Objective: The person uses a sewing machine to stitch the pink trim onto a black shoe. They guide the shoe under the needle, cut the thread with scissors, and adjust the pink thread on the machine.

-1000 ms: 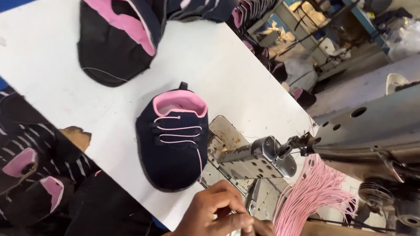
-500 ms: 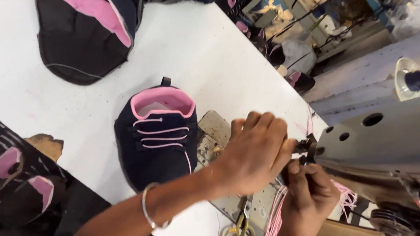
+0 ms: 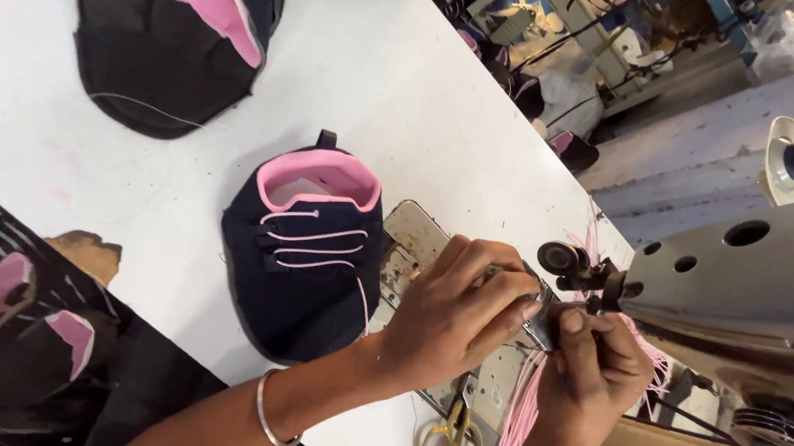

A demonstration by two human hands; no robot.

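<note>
While both hands meet at the needle end of the sewing machine, we note the following.

Left hand: our left hand [image 3: 451, 317] lies over the metal plate [image 3: 410, 238] of the machine, fingers curled and pressed together, their tips closed on something small at the needle area; what they pinch we cannot tell. A silver bangle [image 3: 270, 418] sits on that wrist.

Right hand: our right hand [image 3: 593, 371] comes up from below, thumb and forefinger pinched together just beside the left fingertips, close under the machine's small round metal part [image 3: 561, 258]. The thing pinched is too small for us to make out.

Pink cords: a bundle of pink cords [image 3: 519, 417] hangs down between the two wrists, touching the right hand.

Shoe upper: a dark navy shoe upper [image 3: 304, 263] with pink lining and pink laces lies flat on the white table [image 3: 135, 193], just left of the metal plate and beside our left hand.

Scissors: yellow-handled scissors [image 3: 449, 441] lie below the left hand.

Other pieces: another black and pink piece [image 3: 171, 35] lies at the table's far edge; a heap of similar pieces [image 3: 12, 315] fills the lower left.

Machine: the grey sewing machine body [image 3: 742, 278] stands to the right.
</note>
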